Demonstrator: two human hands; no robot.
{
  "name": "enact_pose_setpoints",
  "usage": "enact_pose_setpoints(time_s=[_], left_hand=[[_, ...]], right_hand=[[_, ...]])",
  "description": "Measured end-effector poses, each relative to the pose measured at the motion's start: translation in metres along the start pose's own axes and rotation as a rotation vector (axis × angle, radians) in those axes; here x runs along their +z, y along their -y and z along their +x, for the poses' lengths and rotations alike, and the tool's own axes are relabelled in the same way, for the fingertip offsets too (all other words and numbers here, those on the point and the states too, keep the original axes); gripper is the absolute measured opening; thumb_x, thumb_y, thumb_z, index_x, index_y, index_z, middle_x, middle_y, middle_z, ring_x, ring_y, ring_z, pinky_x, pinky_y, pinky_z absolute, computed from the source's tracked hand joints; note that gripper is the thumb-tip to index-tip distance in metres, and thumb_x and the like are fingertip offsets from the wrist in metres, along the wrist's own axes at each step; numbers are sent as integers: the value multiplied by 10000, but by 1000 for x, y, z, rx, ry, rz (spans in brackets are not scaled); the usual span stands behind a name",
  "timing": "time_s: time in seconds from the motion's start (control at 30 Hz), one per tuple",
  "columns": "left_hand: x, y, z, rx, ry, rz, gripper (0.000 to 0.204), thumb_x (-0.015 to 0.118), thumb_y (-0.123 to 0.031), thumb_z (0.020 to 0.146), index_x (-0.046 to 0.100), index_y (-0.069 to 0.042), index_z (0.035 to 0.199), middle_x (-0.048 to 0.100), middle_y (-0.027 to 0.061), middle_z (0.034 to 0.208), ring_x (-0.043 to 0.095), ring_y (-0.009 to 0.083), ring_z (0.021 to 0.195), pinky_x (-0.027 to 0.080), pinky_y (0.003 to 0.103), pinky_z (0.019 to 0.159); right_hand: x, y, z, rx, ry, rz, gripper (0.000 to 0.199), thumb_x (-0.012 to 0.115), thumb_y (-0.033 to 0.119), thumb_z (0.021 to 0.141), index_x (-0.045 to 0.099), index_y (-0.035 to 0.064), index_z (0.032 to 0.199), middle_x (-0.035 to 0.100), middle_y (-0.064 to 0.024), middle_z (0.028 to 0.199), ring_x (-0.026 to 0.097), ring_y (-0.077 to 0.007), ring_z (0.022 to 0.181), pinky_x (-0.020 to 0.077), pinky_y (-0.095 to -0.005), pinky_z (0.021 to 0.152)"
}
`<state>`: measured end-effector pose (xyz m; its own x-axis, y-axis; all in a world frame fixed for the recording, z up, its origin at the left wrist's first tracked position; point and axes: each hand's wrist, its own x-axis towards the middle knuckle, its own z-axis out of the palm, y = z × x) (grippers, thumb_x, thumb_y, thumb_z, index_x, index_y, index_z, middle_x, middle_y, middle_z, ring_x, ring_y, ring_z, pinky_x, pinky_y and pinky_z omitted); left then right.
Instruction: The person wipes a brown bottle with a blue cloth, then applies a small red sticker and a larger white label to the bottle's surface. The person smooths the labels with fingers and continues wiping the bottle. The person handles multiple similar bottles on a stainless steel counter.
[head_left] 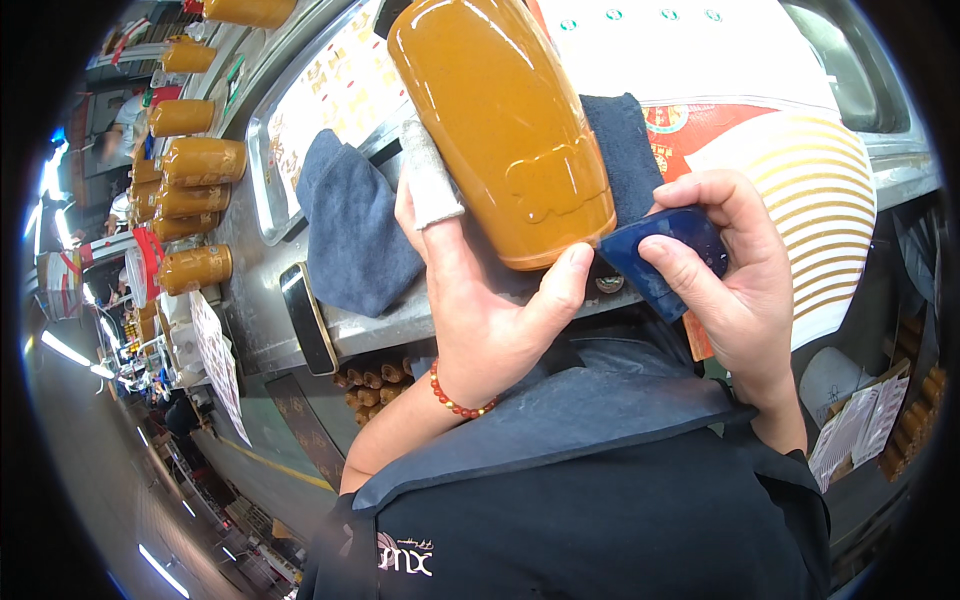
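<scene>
The amber jar (500, 130) lies on its side at the centre of the table (375, 335), already glossy over the surface that shows. Work at its near rim seems under way, not finished: the right hand (735, 290) pinches a blue scraper (665, 265) between thumb and fingers, one corner at that rim. The left hand (490, 310), thumb spread from the fingers, steadies the jar's near left side. How much rim is left, I cannot tell.

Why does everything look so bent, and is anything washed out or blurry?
Head view: the fisheye lens bends the scene toward the dark rim; glare streaks the glossy amber container; the white sheet at upper right looks washed out; distant lights at left glare, their surroundings soft.
</scene>
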<state>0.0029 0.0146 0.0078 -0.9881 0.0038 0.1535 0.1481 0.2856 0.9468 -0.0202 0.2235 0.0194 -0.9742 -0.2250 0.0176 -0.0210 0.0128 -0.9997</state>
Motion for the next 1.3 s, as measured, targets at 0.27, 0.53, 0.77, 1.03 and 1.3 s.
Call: enact_pose_setpoints(time_s=[0.27,0.53,0.77,1.03,1.3], left_hand=[[1,-2,2,19,-6,21,1028,713,57,862,15,-15,1613,402,182,1503,483,258,1357,411,398,1122],[3,-1,4,24,-56,156,1037,842,-122,774,169,63,1541,239,190,1434,382,295,1361,315,417,1157],[-1,-1,2,-3,-18,18,996,699,20,860,28,3,1595,335,183,1481,458,277,1356,393,408,1128],[0,-1,0,-2,15,2,960,623,69,909,-17,-37,1616,393,186,1499,500,277,1347,464,401,1084],[7,-5,3,-65,-90,-54,1002,758,-41,828,92,38,1572,299,186,1449,443,275,1338,388,400,1116]], right_hand=[[1,6,-2,75,18,102,323,743,43,916,593,-2,1199,653,-48,1081,624,-102,974,501,-239,880],[2,0,-1,64,-5,77,316,732,51,930,591,-3,1207,647,-56,1101,622,-103,988,507,-241,882],[0,-2,-1,79,-18,74,308,730,59,935,596,-5,1204,661,-59,1075,637,-104,978,522,-237,874],[0,-2,0,62,-28,45,302,729,59,936,598,-2,1201,664,-57,1061,636,-101,971,520,-236,872],[6,-4,3,56,-45,118,310,726,54,936,587,10,1210,644,-44,1097,618,-94,1004,509,-240,893]])
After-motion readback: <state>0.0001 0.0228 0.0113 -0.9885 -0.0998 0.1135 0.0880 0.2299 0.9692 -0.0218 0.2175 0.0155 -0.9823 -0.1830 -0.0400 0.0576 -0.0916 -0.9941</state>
